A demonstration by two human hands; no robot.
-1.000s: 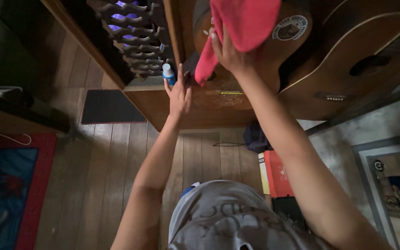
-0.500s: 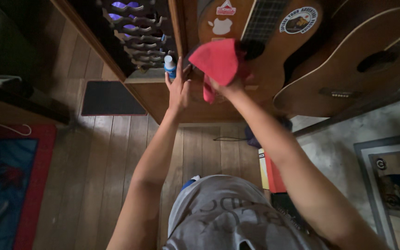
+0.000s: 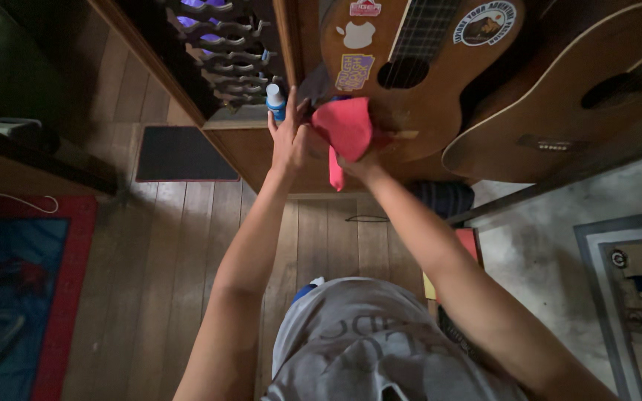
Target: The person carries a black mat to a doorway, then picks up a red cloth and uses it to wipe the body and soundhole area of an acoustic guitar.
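**Red cloth pressed to a small guitar, blue bottle held beside it**

A red cloth (image 3: 346,128) is gripped in the right hand (image 3: 357,160), whose fingers are clenched into the fabric and mostly hidden beneath it. The cloth is held against the lower edge of a small wooden guitar (image 3: 417,82), just below its sound hole, with one narrow strip of fabric hanging down past the wrist. Several stickers are seen on the body of this guitar, to either side of the strings.

A small blue bottle with a white cap (image 3: 275,102) is grasped upright by the left hand (image 3: 290,137), the fingers wrapped around its lower part so that only the cap and upper body are shown. The bottle is held just beside the cloth, to its left, close to the edge of a wooden cabinet (image 3: 247,145). Behind the bottle, a carved dark lattice (image 3: 224,52) is set into the cabinet.

A second, larger guitar (image 3: 574,111) is leaned to the right of the first, the two bodies overlapping. A dark mat (image 3: 183,154) is laid on the wooden plank floor (image 3: 150,260) to the left of the cabinet, and a red-bordered rug (image 3: 24,297) is seen at the far left edge. A grey printed shirt (image 3: 365,349) is visible at the bottom of the view.
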